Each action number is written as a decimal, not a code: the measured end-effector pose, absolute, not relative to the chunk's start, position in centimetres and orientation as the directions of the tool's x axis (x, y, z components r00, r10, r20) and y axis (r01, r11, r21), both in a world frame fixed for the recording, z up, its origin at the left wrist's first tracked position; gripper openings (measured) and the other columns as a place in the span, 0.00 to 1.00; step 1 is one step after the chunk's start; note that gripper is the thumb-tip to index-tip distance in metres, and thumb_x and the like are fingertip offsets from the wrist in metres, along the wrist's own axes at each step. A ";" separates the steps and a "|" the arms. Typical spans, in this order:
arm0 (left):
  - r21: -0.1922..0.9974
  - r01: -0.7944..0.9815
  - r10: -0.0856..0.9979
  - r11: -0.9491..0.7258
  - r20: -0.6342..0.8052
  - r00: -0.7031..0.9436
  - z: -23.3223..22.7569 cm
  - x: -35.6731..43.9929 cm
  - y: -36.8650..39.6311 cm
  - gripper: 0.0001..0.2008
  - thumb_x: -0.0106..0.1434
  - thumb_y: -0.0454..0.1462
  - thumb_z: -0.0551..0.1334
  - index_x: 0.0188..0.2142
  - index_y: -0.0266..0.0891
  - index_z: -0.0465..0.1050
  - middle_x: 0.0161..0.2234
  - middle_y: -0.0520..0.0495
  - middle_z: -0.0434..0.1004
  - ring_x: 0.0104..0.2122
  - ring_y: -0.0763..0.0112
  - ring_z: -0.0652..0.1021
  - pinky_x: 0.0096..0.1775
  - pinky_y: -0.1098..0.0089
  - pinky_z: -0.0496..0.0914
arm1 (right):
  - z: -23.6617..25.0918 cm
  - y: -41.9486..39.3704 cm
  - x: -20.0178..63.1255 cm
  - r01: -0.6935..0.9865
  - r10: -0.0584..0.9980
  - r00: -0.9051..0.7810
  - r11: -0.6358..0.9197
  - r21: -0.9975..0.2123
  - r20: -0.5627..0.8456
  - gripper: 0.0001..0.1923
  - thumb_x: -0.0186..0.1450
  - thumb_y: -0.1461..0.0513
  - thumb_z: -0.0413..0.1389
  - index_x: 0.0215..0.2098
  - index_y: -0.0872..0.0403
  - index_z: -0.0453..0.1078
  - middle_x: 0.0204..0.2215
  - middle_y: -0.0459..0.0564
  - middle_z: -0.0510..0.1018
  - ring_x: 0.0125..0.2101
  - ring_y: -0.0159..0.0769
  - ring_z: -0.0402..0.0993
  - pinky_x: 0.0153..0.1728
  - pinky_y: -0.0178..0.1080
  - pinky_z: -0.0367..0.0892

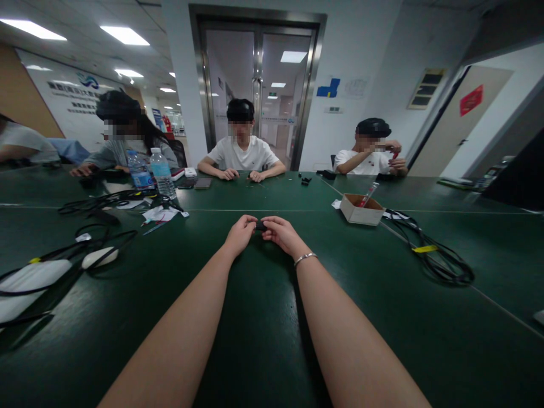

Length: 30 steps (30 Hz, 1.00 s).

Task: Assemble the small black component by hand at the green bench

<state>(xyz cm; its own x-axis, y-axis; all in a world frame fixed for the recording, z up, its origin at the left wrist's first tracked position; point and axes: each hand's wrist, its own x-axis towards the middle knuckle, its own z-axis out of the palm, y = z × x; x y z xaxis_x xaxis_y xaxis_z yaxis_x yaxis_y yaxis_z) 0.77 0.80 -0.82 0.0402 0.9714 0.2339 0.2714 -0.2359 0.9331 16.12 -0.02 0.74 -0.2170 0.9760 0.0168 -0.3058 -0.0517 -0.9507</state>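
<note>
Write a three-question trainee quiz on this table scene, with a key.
1. True or false: both hands grip the small black object.
2. Which wrist wears the bracelet: left or right?
3. The cardboard box lies toward which hand: A) left hand B) right hand?

Key: 1 true; 2 right; 3 B.
</note>
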 end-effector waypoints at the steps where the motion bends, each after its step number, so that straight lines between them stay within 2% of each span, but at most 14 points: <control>1: 0.938 0.262 0.973 -0.229 0.225 0.043 -0.9 0.8 0.9 0.11 0.60 0.39 0.54 0.39 0.39 0.70 0.26 0.51 0.70 0.26 0.73 0.71 0.28 0.73 0.62 | 0.7 0.0 16.1 -0.303 0.976 -0.216 -0.053 -0.951 0.014 0.04 0.61 0.70 0.57 0.34 0.58 0.70 0.21 0.46 0.74 0.18 0.27 0.71 0.21 0.29 0.71; 8: 0.930 0.267 0.967 -0.252 0.249 0.046 -1.4 0.6 1.3 0.11 0.58 0.36 0.55 0.40 0.39 0.71 0.29 0.50 0.71 0.28 0.72 0.71 0.30 0.73 0.64 | 0.7 0.0 16.1 -0.307 0.977 -0.213 -0.044 -0.951 0.023 0.03 0.61 0.70 0.58 0.34 0.58 0.70 0.20 0.46 0.73 0.18 0.27 0.70 0.21 0.29 0.70; 15: 0.918 0.274 0.957 -0.286 0.287 0.038 -1.6 0.5 1.5 0.12 0.56 0.35 0.57 0.40 0.38 0.71 0.26 0.51 0.68 0.26 0.73 0.69 0.28 0.74 0.62 | 0.7 0.0 16.1 -0.304 0.975 -0.219 -0.046 -0.951 0.023 0.04 0.61 0.71 0.56 0.35 0.59 0.70 0.22 0.47 0.74 0.18 0.27 0.70 0.21 0.29 0.70; 19: 0.927 0.246 0.959 -0.282 0.274 0.068 -1.3 0.6 1.2 0.11 0.58 0.36 0.55 0.40 0.38 0.70 0.25 0.52 0.68 0.25 0.74 0.68 0.28 0.74 0.62 | 0.8 -0.1 16.1 -0.293 0.975 -0.221 -0.045 -0.955 0.022 0.04 0.61 0.70 0.55 0.35 0.59 0.69 0.21 0.47 0.73 0.19 0.27 0.70 0.21 0.29 0.70; 25: 0.923 0.213 0.947 -0.320 0.304 0.103 -1.3 0.7 1.0 0.11 0.62 0.39 0.53 0.40 0.38 0.69 0.23 0.52 0.67 0.24 0.75 0.69 0.29 0.74 0.62 | 1.0 -0.4 16.1 -0.298 0.960 -0.267 -0.002 -0.955 0.081 0.14 0.56 0.72 0.56 0.40 0.55 0.67 0.26 0.44 0.73 0.21 0.28 0.73 0.23 0.30 0.72; 27: 0.922 0.210 0.945 -0.324 0.309 0.103 -1.3 0.7 1.0 0.11 0.62 0.39 0.53 0.40 0.38 0.69 0.23 0.52 0.67 0.24 0.75 0.69 0.28 0.74 0.62 | 1.1 -0.4 16.0 -0.262 0.962 -0.268 -0.021 -0.965 0.052 0.11 0.59 0.68 0.57 0.41 0.54 0.66 0.25 0.44 0.72 0.20 0.29 0.73 0.21 0.31 0.72; 30: 0.921 0.221 0.947 -0.321 0.304 0.106 -1.2 0.5 1.0 0.11 0.62 0.40 0.54 0.40 0.38 0.69 0.21 0.53 0.66 0.22 0.75 0.69 0.26 0.74 0.61 | 1.2 -0.3 15.8 -0.137 0.967 -0.255 -0.020 -0.990 0.016 0.08 0.64 0.61 0.54 0.40 0.55 0.66 0.17 0.41 0.68 0.13 0.28 0.67 0.12 0.28 0.64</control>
<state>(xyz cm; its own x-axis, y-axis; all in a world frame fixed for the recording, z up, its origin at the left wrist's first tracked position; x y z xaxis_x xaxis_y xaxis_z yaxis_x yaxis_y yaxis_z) 0.55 0.95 -1.23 0.1062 0.9466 0.3044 0.2215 -0.3210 0.9208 15.79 -0.27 1.20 -0.2545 0.9669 0.0156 -0.1367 -0.0200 -0.9904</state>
